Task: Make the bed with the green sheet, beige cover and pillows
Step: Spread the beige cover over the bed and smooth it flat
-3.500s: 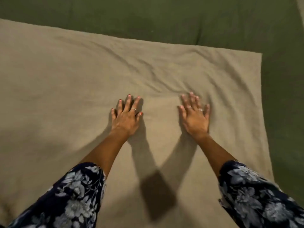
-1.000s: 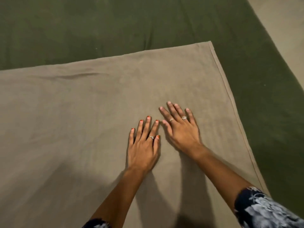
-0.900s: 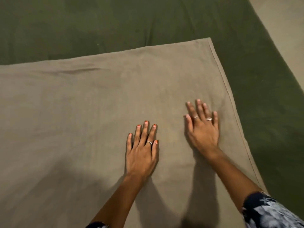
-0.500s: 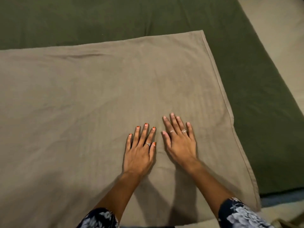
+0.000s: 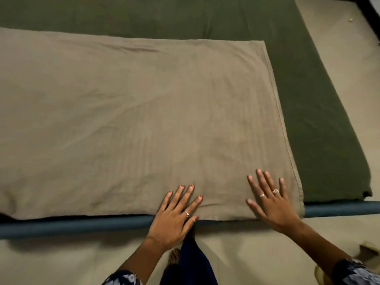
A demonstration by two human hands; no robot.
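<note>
My head feed is dim and warm-toned, with no glare anywhere. Soft light grazes the wrinkled beige fabric cover, so its creases show as faint shaded ridges. A dark shadow band runs under the cover's near edge. My left hand casts a blurred shadow just below itself. The dark green sheet beyond the cover loses most detail in murk. The straight cover edges bow outward from wide-angle distortion. Detail is soft throughout.
</note>
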